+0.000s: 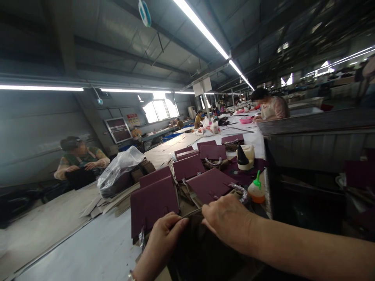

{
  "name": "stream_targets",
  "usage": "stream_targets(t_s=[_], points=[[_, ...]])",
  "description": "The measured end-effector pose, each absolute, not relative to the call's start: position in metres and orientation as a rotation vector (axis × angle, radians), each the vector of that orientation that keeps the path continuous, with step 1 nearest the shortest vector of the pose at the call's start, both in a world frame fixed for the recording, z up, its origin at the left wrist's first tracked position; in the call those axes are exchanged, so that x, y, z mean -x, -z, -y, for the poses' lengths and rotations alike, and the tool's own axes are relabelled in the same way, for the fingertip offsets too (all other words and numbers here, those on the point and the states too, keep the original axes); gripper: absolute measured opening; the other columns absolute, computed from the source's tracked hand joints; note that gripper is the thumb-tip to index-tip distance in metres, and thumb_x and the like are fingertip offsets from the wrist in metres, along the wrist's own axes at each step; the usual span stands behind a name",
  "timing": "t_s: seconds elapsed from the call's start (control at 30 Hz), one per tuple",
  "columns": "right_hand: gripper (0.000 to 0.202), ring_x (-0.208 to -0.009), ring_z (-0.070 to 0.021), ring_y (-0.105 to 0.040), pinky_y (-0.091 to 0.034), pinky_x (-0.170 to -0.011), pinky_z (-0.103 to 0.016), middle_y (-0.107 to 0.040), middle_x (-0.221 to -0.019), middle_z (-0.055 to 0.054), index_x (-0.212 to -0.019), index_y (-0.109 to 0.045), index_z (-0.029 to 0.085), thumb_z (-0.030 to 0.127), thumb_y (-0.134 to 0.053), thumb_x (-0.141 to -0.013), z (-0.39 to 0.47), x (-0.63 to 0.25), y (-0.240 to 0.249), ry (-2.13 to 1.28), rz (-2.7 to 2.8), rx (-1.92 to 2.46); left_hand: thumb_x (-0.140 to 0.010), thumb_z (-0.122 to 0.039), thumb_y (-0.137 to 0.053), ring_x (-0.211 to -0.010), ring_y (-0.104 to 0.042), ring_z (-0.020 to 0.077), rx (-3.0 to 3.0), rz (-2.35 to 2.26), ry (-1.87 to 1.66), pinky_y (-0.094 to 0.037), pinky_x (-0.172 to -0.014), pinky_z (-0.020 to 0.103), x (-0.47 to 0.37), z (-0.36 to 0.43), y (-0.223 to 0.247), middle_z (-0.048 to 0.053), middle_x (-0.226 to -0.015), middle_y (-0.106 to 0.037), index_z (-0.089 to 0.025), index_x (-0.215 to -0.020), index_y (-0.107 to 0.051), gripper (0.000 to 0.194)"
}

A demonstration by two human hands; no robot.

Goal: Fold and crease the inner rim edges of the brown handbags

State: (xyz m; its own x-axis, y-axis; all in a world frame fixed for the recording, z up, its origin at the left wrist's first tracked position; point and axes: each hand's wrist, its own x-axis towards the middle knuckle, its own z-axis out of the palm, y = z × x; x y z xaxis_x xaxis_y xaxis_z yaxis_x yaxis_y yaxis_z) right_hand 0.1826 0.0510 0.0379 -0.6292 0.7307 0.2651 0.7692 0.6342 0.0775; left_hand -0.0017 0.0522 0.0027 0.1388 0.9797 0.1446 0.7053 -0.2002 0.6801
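A dark olive-brown fabric piece hangs in front of me, its upper edge running between both hands. My left hand pinches that edge between thumb and fingers. To its right, my right hand is closed over the same edge, its fingertips partly hidden. Just beyond lie several maroon handbag pieces with flat flaps, among them a flap by my left hand and another past my right. A handle wrapped in clear plastic curves close behind my right hand.
An orange-filled squeeze bottle with green nozzle and a cream container with a black cone stand at the table's right edge. A plastic bag lies at left. One person works at left, another farther right.
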Motion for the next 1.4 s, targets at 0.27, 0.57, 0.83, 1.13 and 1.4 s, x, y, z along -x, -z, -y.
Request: stream_targets(t_s=[0.27,0.57,0.83,1.13,1.4], points=[[0.011,-0.068,-0.0182,-0.051,-0.031,-0.063,-0.032,-0.059,-0.064,0.0,-0.067,-0.056,0.02,0.011,-0.055,-0.074,-0.045,-0.216,-0.031,0.381,2.514,1.233,-0.078,-0.041,-0.043,-0.06,-0.042,0.0135,-1.974,-1.574,-0.75,-0.03,-0.057,0.023,0.005,-0.045,-0.004,-0.002,-0.058,-0.039,-0.015,-0.053,-0.05,0.037],[0.004,-0.08,-0.0203,-0.044,-0.036,-0.07,-0.032,-0.052,-0.08,-0.004,-0.071,-0.054,0.019,0.018,-0.055,-0.075,-0.05,-0.23,-0.026,0.473,2.459,1.186,-0.077,-0.042,-0.047,-0.057,-0.042,0.0127,-1.954,-1.53,-0.756,-0.03,-0.052,0.021,0.007,-0.043,-0.003,-0.001,-0.058,-0.043,-0.015,-0.054,-0.056,0.037],[0.006,-0.079,-0.0201,-0.047,-0.039,-0.067,-0.031,-0.051,-0.08,-0.004,-0.072,-0.052,0.018,0.022,-0.054,-0.075,-0.056,-0.226,-0.03,0.461,2.468,1.309,-0.075,-0.042,-0.051,-0.056,-0.043,0.0125,-1.933,-1.484,-0.801,-0.032,-0.051,0.02,0.008,-0.045,-0.001,-0.001,-0.055,-0.045,-0.015,-0.051,-0.057,0.036],[0.005,-0.078,-0.0199,-0.048,-0.04,-0.064,-0.031,-0.05,-0.082,-0.003,-0.074,-0.051,0.019,0.02,-0.049,-0.079,-0.059,-0.226,-0.031,0.388,2.465,1.336,-0.074,-0.046,-0.05,-0.056,-0.041,0.0123,-1.879,-1.474,-0.78,-0.032,-0.049,0.019,0.008,-0.046,-0.002,-0.002,-0.055,-0.043,-0.015,-0.051,-0.054,0.039],[0.004,-0.079,-0.0196,-0.049,-0.04,-0.065,-0.03,-0.05,-0.084,-0.004,-0.075,-0.051,0.019,0.02,-0.049,-0.079,-0.062,-0.226,-0.032,0.365,2.457,1.374,-0.075,-0.047,-0.046,-0.057,-0.042,0.013,-1.944,-1.465,-0.714,-0.033,-0.052,0.02,0.007,-0.045,-0.004,-0.001,-0.056,-0.041,-0.015,-0.051,-0.052,0.04]])
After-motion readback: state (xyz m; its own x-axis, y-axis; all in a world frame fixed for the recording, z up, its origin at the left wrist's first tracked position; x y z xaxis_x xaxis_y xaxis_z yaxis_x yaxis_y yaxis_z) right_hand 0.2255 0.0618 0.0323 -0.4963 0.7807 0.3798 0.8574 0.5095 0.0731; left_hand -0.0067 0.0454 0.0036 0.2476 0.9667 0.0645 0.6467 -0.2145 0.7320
